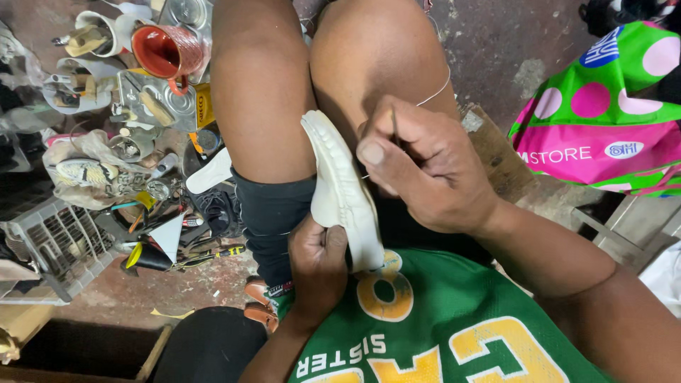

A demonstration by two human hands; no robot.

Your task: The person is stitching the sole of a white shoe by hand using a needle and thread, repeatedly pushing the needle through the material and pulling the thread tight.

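Note:
A white shoe sole (340, 188) with a ridged tread stands on edge between my bare knees. My left hand (317, 266) grips its near end from below, fingers wrapped round the edge. My right hand (418, 167) is closed just right of the sole, pinching a thin needle-like tool between thumb and forefinger. A pale thread (436, 92) runs from that hand up across my right knee. I am seated, in dark shorts and a green shirt.
On the floor at left lie a red mug (167, 53), tins, cups, a white wire basket (53, 245), a flat white insole (209, 172) and scattered tools. A green and pink dotted bag (603, 106) sits at right, with a wooden block (496, 152) beside my knee.

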